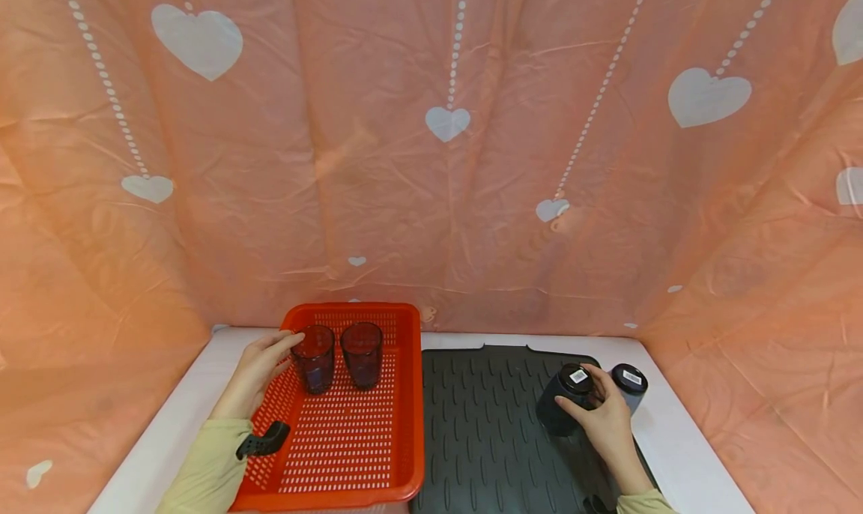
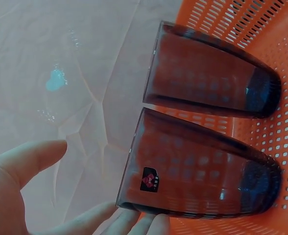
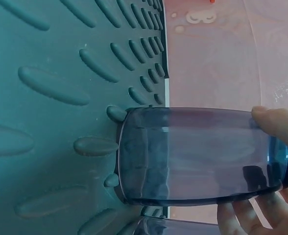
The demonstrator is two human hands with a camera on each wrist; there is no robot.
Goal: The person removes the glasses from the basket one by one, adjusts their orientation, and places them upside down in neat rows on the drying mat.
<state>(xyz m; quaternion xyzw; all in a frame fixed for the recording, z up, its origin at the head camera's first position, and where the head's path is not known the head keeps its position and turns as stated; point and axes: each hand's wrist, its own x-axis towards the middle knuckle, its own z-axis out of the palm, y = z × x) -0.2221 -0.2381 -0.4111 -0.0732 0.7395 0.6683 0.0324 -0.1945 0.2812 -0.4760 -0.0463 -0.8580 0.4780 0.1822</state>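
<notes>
Orange plastic forms the perforated basket [image 1: 413,424] on the left side of my head view, and two dark, see-through glasses stand in it, mouths up, near its far end. The left glass [image 1: 317,360] has the left hand [image 1: 259,368] at its wall; the right glass [image 1: 362,357] stands just beside it, untouched. Through the left wrist camera I see the thumb [image 2: 41,156] spread well apart from the glass and the fingers laid along its side, so that hand is wide and grips nothing. Upright with their rims high, both glasses seem to me easy to reach from above.

Over on the other side, the right hand [image 1: 607,413] holds an inverted glass [image 1: 556,405], thumb on one side and fingers on the other, close to the base, where a sticker [image 1: 578,376] faces up. Gripping that high makes sense to me: it leaves the fingers clear of the ribs on the dark mat [image 1: 479,424] and the mouth free to meet them squarely. Its rim is at those ribs, though I can't tell whether the mat bears its weight. Another glass [image 1: 630,383], also base up, is just beyond the hand. Ribs under a downturned mouth, I judge, would let air in below the rim.
</notes>
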